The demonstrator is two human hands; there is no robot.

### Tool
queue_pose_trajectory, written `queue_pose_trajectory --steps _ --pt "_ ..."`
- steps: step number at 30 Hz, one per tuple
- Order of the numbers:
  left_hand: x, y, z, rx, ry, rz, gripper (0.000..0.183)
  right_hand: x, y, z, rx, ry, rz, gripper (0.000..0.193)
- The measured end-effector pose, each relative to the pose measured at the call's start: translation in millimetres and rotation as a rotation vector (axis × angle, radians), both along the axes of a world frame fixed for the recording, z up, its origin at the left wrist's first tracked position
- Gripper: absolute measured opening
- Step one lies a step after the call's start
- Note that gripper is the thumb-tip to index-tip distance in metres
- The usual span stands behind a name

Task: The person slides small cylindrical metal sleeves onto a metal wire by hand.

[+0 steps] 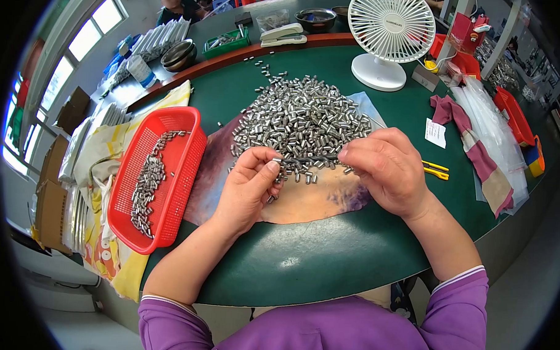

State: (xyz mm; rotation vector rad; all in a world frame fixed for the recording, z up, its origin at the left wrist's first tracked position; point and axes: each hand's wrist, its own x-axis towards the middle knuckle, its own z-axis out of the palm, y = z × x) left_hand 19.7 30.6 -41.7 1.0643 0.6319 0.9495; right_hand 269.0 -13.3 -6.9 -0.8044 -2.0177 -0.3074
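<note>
Over the middle of the table, a dark twisted rod like a drill bit (310, 159) lies level between my two hands. My right hand (391, 169) pinches its right end between thumb and fingertips. At its left end my left hand (249, 185) is closed, thumb against forefinger, on a small metal sleeve (277, 161); whether the rod's tip is inside it is too small to tell. Just beyond my hands rises a heap of short shiny metal sleeves (304, 114), some strays lying under the rod. The heap sits on a multicoloured cloth sheet (303, 203).
A red perforated basket (188, 165) with more sleeves stands left of my left hand. A white fan (382, 73) stands at the back right. Right of my right hand lies a yellow-handled tool (437, 174). Plastic bags (491, 127) and a maroon cloth (472, 148) lie farther right.
</note>
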Motion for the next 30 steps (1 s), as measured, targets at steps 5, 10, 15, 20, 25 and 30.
queue_pose_trajectory --steps 5,10,15,20,25,30 --pt "0.1 -2.0 0.7 0.012 -0.043 0.001 0.012 -3.6 -0.6 0.6 -0.022 0.025 0.018 0.035" --pt "-1.4 -0.8 -2.8 0.068 -0.059 0.039 0.012 -8.7 -5.1 -1.1 -0.122 0.062 0.067 0.033" --pt "-1.8 -0.1 -3.8 0.055 -0.07 0.025 0.013 -13.1 -7.4 -3.7 -0.342 0.255 0.062 0.027" --pt "-0.4 -1.7 3.3 -0.097 -0.148 -0.034 0.011 -8.8 -5.2 0.6 -0.189 0.194 0.014 0.028" --pt "-0.4 -2.5 5.4 -0.136 -0.16 -0.025 0.01 -9.7 -3.2 -0.3 -0.078 0.125 0.065 0.03" --pt "1.1 -3.1 6.9 -0.133 -0.165 -0.02 0.009 -9.6 -4.1 -1.0 -0.054 0.091 0.038 0.033"
